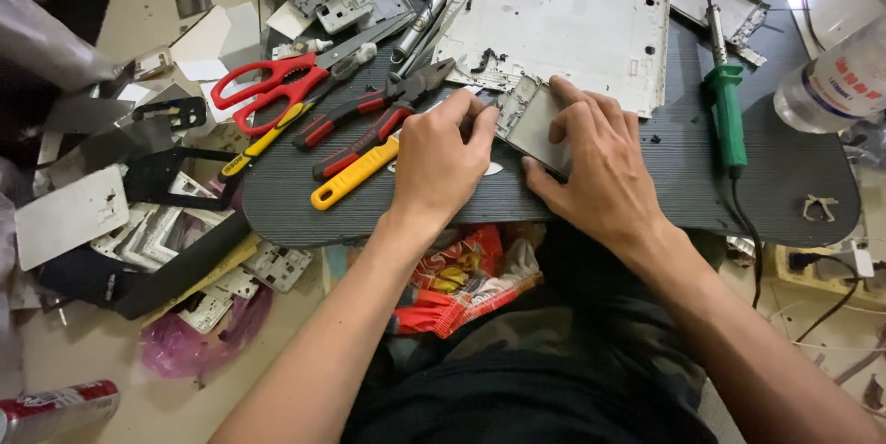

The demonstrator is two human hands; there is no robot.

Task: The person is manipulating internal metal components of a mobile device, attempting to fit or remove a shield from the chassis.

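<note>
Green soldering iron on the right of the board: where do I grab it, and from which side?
Grip the green handle of the soldering iron, coming from above. It lies flat on the dark board, metal tip pointing away toward the white tablet shell, cord trailing toward you. The handle looks like the thickest, clearest part.

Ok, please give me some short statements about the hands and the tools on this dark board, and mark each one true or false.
1. Both hands, left hand and right hand, rest on the small grey device frame. True.
2. The red-handled scissors lie right of the hands. False: they lie to the left.
3. The green soldering iron lies untouched on the dark board. True.
4. The left hand holds the pliers. False: they lie on the board beside it.
</note>
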